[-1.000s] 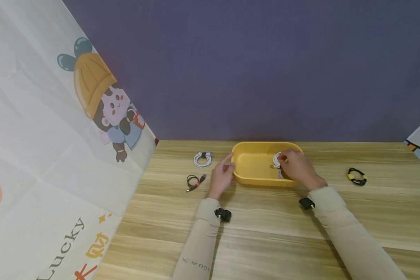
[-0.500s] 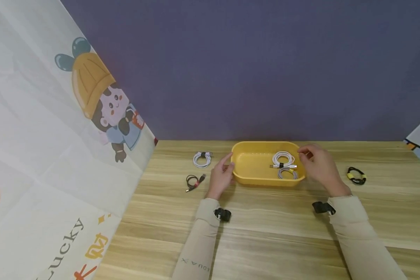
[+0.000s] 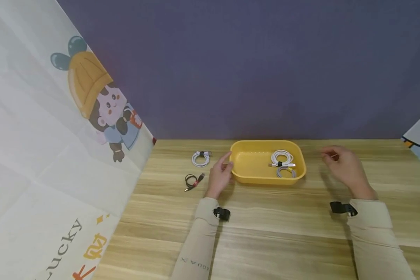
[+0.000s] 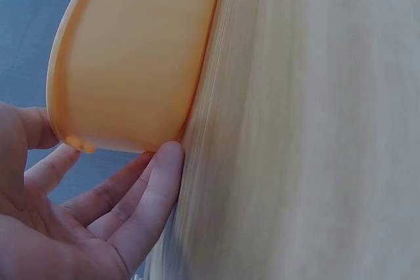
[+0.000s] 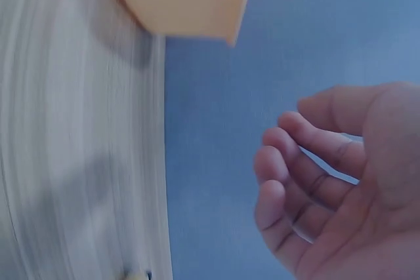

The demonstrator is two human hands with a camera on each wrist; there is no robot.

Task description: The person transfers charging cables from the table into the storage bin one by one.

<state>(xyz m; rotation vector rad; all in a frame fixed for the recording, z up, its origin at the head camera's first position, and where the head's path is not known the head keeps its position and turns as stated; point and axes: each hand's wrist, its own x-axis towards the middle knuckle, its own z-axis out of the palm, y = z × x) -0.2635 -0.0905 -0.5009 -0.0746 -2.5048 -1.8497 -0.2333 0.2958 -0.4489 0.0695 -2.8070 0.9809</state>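
A yellow plastic tray (image 3: 252, 181) stands near the back of the table. Inside its right half lie a coiled white cable (image 3: 275, 156) with a black tie and a coiled grey cable (image 3: 287, 174). My left hand (image 3: 219, 178) holds the tray's left end; in the left wrist view the thumb is at the rim and the fingertips (image 4: 169, 155) touch low on the outer wall. My right hand (image 3: 346, 169) hovers to the right of the tray, apart from it. Its fingers are loosely bent, with nothing between them in the right wrist view.
To the left of the tray are a coiled white cable (image 3: 200, 165) with a black tie and a small black cable (image 3: 192, 182) with a red tie. A dark blue panel (image 3: 252, 77) rises behind the wooden table (image 3: 266, 241). A printed white sheet (image 3: 28, 116) covers the left side.
My right hand has let go of the white cable in the tray and moved right, out over the table. It now hides the black-and-yellow coiled cable there. The left hand stays put.
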